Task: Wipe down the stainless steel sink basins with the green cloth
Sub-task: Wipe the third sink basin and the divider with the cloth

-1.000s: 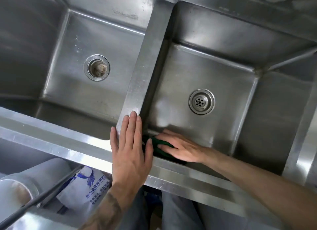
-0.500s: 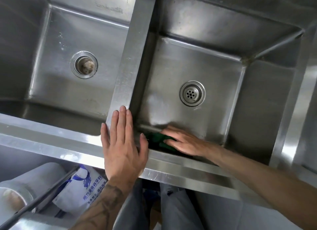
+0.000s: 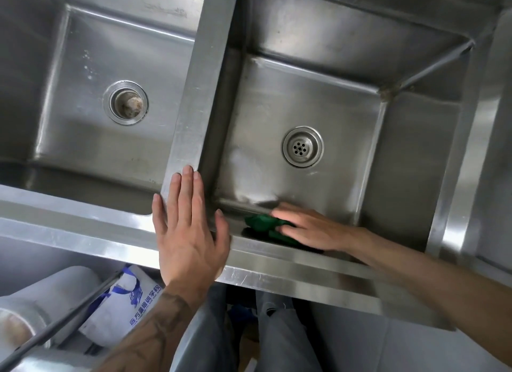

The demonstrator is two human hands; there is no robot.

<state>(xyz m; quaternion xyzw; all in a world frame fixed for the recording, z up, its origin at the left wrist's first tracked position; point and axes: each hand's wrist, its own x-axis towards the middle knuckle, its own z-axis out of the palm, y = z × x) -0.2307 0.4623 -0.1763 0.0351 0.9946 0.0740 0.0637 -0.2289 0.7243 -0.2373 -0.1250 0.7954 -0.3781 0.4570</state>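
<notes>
Double steel sink (image 3: 194, 261) fills the view, seen from above; front rim runs across the lower half. Left basin (image 3: 83, 150): dull, spotted floor, open drain (image 3: 126, 102) with brownish grime inside. Right basin (image 3: 277, 108): streaky floor, strainer drain (image 3: 302, 146), dirt in the far right corner seam. Flat divider (image 3: 205, 67) between them.

Below the rim: grey trouser legs (image 3: 277, 338), a grey pipe (image 3: 69, 285), a white bag with blue print (image 3: 124, 305), a thin dark rod (image 3: 55, 327) crossing them.

Left hand (image 3: 188, 233): flat, fingers together, thumb spread, palm down on the rim where the divider meets it. Holds nothing. Tattooed forearm.

Right hand (image 3: 307, 227): inside the right basin, fingers extended, pressing the green cloth (image 3: 263, 223) against the near wall at the floor seam. Fingertips motion-blurred. Cloth bunched, partly under the fingers.
</notes>
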